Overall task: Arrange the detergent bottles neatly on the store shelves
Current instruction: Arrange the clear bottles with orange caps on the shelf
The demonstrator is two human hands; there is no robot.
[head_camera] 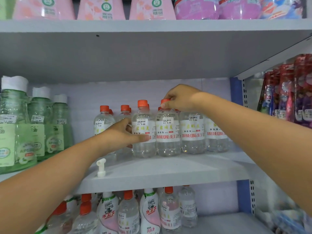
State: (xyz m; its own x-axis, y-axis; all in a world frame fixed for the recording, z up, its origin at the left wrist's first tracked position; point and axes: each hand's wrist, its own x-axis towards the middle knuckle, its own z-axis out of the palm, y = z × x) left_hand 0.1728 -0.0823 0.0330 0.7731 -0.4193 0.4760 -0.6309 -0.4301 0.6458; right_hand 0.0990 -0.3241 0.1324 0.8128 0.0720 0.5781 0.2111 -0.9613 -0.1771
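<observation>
Several clear detergent bottles with orange caps and white labels stand on the middle grey shelf (168,174). My left hand (121,135) grips the side of one front bottle (144,149), thumb across its label. My right hand (180,98) pinches the orange cap of the neighbouring bottle (168,142) from above. Both bottles stand upright, side by side and touching. More bottles of the same kind stand to the right (192,137) and behind on the left (103,119).
Tall green bottles (15,125) with white caps fill the shelf's left end. A small white plastic spout (101,167) stands near the shelf's front edge. Pink bottles (101,9) line the shelf above, mixed bottles (148,210) the one below. Red packets (290,92) hang at right.
</observation>
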